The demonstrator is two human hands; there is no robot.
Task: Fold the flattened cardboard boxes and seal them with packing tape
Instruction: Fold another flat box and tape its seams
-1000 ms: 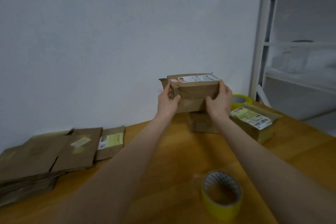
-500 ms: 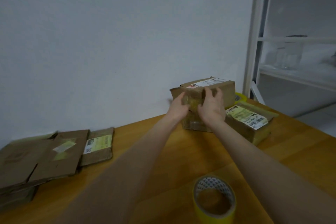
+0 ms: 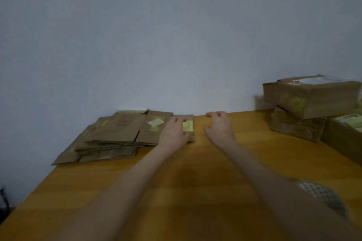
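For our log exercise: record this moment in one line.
left hand: on flat box | right hand: empty, beside it | folded boxes: stacked right

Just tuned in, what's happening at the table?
A person reaches toward the pile of flattened cardboard. The left grip rests on the flat box at its right edge. The right grip hovers over the table, holding nothing. Two folded boxes sit stacked at the right, and the tape lies by the right forearm.

Two hands (image 3: 173,133), three folded boxes (image 3: 311,97), one tape roll (image 3: 322,196), one flattened pile (image 3: 117,133).
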